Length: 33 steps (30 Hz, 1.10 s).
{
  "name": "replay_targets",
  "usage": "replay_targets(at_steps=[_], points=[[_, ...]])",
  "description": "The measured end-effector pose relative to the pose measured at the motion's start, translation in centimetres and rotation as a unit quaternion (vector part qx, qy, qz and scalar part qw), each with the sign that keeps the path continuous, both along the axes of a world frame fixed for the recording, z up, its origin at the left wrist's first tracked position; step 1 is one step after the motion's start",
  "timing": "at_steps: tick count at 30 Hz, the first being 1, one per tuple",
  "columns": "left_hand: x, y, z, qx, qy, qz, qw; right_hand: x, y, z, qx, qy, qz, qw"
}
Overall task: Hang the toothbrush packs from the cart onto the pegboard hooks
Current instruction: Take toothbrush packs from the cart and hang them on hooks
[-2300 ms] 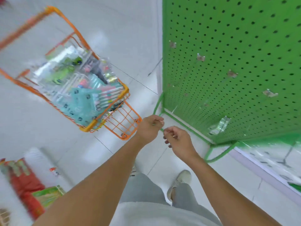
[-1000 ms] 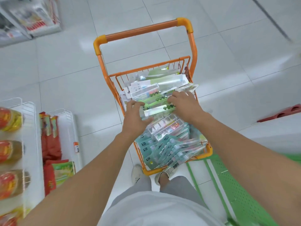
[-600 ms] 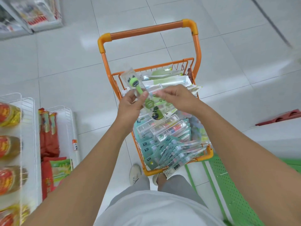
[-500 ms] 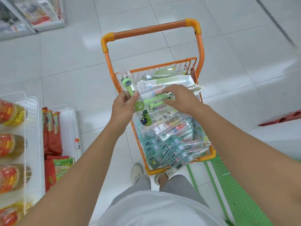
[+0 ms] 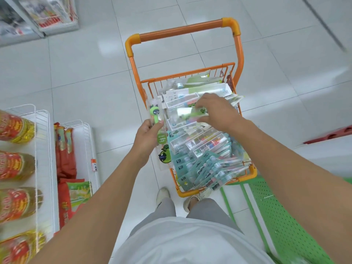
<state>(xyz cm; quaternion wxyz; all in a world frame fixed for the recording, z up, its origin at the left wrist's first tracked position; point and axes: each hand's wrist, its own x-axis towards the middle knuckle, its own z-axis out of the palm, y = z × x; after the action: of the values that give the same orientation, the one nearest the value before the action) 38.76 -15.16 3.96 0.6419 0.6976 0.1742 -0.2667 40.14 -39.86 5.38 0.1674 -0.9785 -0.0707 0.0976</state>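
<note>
My left hand (image 5: 147, 133) already pinches one clear toothbrush pack (image 5: 159, 130), thumb on its face and the other fingers curled behind it. That pack stands nearly upright at the left rim of the orange cart (image 5: 236, 52), with its green character head above my fingers and the printed card hanging below them.

My right hand (image 5: 217, 111) is down in the cart on a second green pack (image 5: 192, 113). Its fingers (image 5: 199, 107) are curled over the pack's right end, thumb underneath as far as I can tell; the far fingertips are hidden.

The relation that matters: this second pack lies across the heap, and its long axis runs left from my right fingers toward my left hand, nearly at right angles to the pack already held. The right hand is clearly the nearer one. I judge the lift needs a turn to bring the hang hole uppermost. The loose packs stacked just beneath those fingers could slide.

The green pegboard (image 5: 285, 221) lies behind and right of both hands, well apart.
</note>
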Motion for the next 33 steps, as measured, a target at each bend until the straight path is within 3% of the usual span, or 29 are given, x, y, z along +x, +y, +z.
replay_targets(at_steps=[2,4,8,11,19,25,29,33], points=[[0.2,-0.4,0.9,-0.03,-0.003,-0.006,1.0,-1.5,-0.5,3.1,0.107,-0.042,-0.07,0.991],[0.2,-1.5,2.4,-0.07,-0.007,-0.03,0.997,-4.2,-0.7,6.1,0.225,-0.069,-0.156,0.959],[-1.6,-5.8,4.5,-0.116,-0.024,-0.171,0.978,-12.7,-0.8,8.5,0.392,-0.055,-0.294,0.87],[-5.4,-9.6,4.7,-0.118,-0.082,-0.288,0.947,-20.1,-0.6,6.8,0.488,-0.05,-0.39,0.779],[-20.4,-17.6,2.5,-0.092,-0.068,-0.525,0.843,-39.7,0.3,2.8,0.542,-0.049,-0.598,0.588],[-32.3,-19.3,-0.3,-0.038,-0.054,-0.64,0.765,-52.0,0.0,0.8,0.529,-0.104,-0.649,0.538],[-40.2,-20.1,-3.3,0.041,-0.073,-0.634,0.769,-61.0,-0.8,-3.0,0.528,-0.108,-0.681,0.496],[-47.6,-21.8,-4.5,0.081,-0.022,-0.619,0.781,-69.5,-2.6,-7.3,0.505,-0.111,-0.737,0.435]])
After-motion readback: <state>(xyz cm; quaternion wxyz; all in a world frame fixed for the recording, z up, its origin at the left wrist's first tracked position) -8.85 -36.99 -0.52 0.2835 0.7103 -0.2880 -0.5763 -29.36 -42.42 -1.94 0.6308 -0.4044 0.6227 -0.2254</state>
